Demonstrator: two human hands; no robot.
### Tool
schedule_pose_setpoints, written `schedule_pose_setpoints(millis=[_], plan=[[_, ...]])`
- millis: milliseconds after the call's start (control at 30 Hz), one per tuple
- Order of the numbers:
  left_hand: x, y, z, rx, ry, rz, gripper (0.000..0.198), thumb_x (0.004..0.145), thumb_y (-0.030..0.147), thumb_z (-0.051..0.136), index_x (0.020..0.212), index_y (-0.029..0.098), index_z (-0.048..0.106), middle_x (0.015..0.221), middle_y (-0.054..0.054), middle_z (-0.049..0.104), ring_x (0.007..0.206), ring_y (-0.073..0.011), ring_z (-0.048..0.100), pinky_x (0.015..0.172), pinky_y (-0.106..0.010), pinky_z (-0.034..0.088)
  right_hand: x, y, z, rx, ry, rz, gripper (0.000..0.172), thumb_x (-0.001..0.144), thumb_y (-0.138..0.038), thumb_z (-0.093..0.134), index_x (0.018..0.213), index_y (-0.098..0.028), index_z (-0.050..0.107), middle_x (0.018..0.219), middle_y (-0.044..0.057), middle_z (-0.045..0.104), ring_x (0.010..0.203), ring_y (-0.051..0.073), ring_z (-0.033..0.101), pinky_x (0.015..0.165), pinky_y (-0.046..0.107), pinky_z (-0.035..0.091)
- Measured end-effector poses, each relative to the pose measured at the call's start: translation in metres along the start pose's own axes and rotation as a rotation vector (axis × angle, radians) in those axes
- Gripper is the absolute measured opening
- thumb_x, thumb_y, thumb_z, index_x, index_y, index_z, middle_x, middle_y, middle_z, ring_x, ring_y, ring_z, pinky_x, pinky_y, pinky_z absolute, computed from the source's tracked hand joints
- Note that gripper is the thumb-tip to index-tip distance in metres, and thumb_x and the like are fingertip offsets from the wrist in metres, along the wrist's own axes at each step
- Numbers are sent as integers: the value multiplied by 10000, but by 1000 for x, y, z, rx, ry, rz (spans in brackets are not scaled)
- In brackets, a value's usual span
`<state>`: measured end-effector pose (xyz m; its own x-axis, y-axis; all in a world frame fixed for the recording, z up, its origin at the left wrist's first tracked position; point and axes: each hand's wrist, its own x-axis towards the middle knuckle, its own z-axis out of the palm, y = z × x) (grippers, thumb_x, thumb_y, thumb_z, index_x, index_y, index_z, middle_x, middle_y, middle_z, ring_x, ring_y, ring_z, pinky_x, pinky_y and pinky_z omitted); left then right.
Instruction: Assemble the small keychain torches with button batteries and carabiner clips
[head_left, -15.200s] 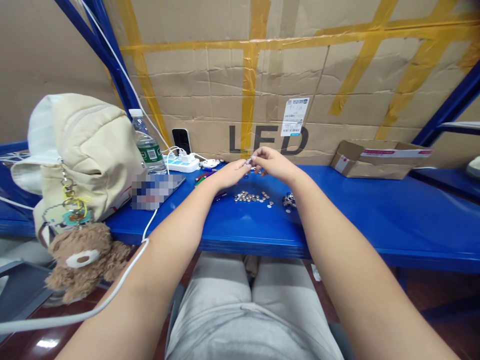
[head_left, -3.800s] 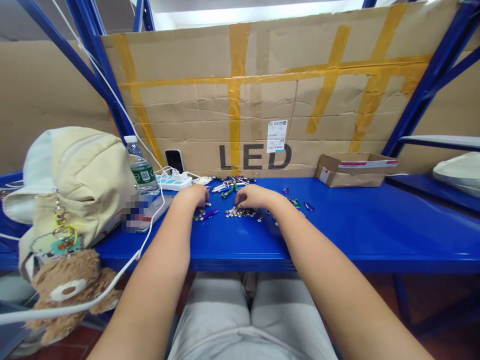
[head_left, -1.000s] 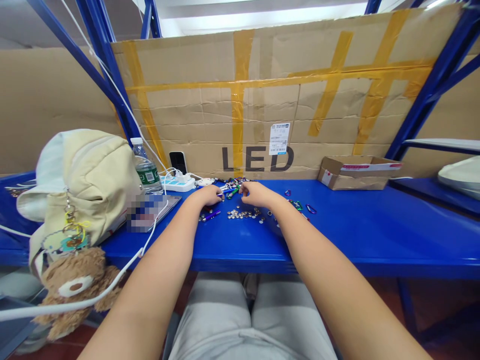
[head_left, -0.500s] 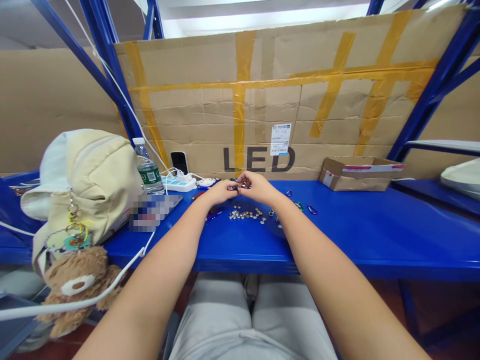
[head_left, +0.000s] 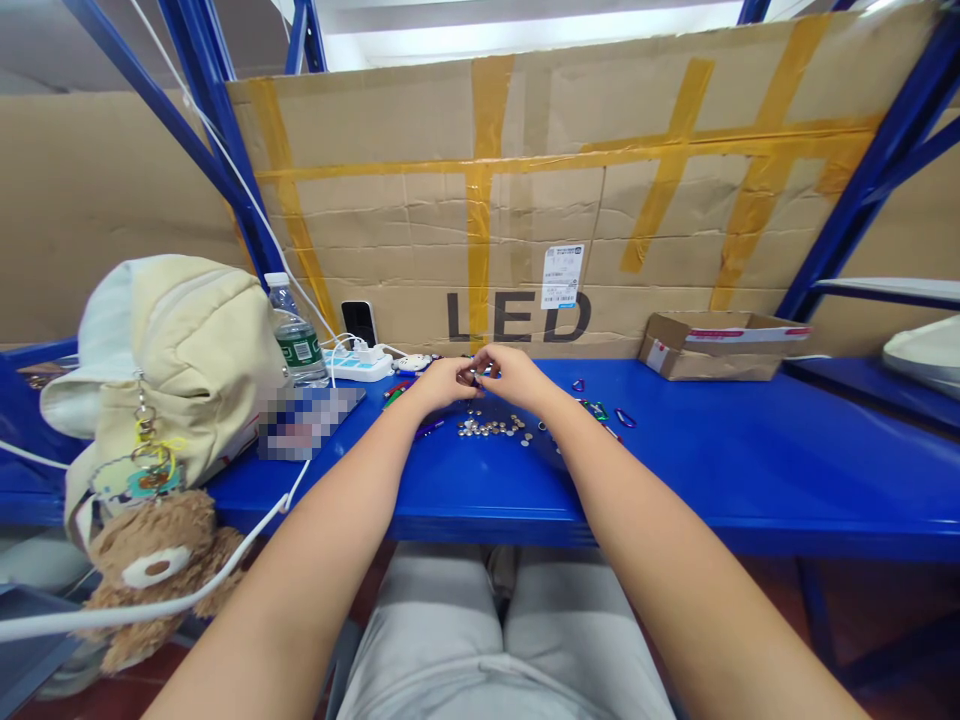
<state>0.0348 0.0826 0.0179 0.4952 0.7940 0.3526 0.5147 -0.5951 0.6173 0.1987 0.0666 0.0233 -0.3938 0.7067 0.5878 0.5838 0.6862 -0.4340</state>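
My left hand [head_left: 448, 382] and my right hand [head_left: 508, 374] meet over the blue table, fingertips close together. Both are closed in a pinch, around something small and dark that I cannot make out. Just below them lies a scatter of small round metal pieces [head_left: 491, 428], silver and gold in colour. A purple carabiner [head_left: 430, 428] rests beside my left wrist. Past my right forearm lie a green carabiner [head_left: 597, 410] and a dark blue carabiner [head_left: 625, 418]. My right forearm partly covers other small pieces.
At the left stand a cream backpack [head_left: 202, 350] with a teddy bear [head_left: 161, 570], a water bottle [head_left: 296, 335] and a white power strip [head_left: 360, 366]. A phone-like slab [head_left: 349, 402] lies in front. A cardboard box [head_left: 712, 350] sits at the back right; a white cable [head_left: 187, 600] crosses the left side.
My fingers have shifted slightly against each other, and my left forearm now uncovers a little green and red near it. The things on the table lie as before.
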Motion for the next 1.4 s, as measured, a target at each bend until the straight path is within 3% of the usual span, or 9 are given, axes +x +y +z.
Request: schedule_pose_setpoints(millis=[433, 667, 767, 1000, 1233, 1400], plan=[[2, -7, 3, -4, -16, -55, 298, 602, 265, 688, 857, 128, 616, 646, 18, 578, 617, -126, 534, 577, -232, 393, 1, 4, 2, -73, -32, 82, 188, 699, -92, 567, 848, -147, 667, 859, 38, 672, 722, 120, 550, 695, 233, 411], [4, -13, 3, 56, 27, 7, 256, 616, 248, 682, 831, 136, 601, 679, 13, 587, 646, -127, 521, 612, -236, 390, 1, 8, -3, -141, -30, -20, 165, 704, -146, 576, 834, -152, 677, 830, 40, 660, 759, 137, 560, 706, 236, 402], [4, -14, 2, 152, 53, 30, 207, 615, 250, 677, 764, 141, 585, 678, 17, 573, 659, -131, 507, 618, -239, 373, -1, 8, -5, -166, -50, -54, 195, 718, -137, 546, 862, -163, 677, 836, 38, 659, 768, 139, 562, 692, 229, 393], [5, -14, 2, 184, 38, 20, 124, 625, 189, 619, 736, 142, 588, 676, 14, 583, 672, -141, 527, 631, -244, 377, -4, -3, -4, -272, -227, -37, 253, 735, -104, 532, 929, -203, 660, 897, 40, 680, 777, 160, 585, 665, 229, 382], [6, -14, 4, 157, 47, -1, 173, 644, 216, 622, 794, 130, 614, 689, 3, 595, 658, -138, 533, 634, -249, 397, -5, -10, -1, -482, -230, 74, 318, 796, -183, 508, 1082, -266, 618, 991, 77, 677, 853, 229, 608, 639, 267, 390], [6, -17, 4, 117, 83, -27, 193, 649, 218, 615, 824, 137, 614, 701, 5, 599, 652, -131, 533, 628, -242, 405, -5, -9, 1, -412, -194, 83, 319, 793, -206, 515, 1106, -204, 572, 1005, 106, 662, 836, 215, 602, 632, 260, 394]])
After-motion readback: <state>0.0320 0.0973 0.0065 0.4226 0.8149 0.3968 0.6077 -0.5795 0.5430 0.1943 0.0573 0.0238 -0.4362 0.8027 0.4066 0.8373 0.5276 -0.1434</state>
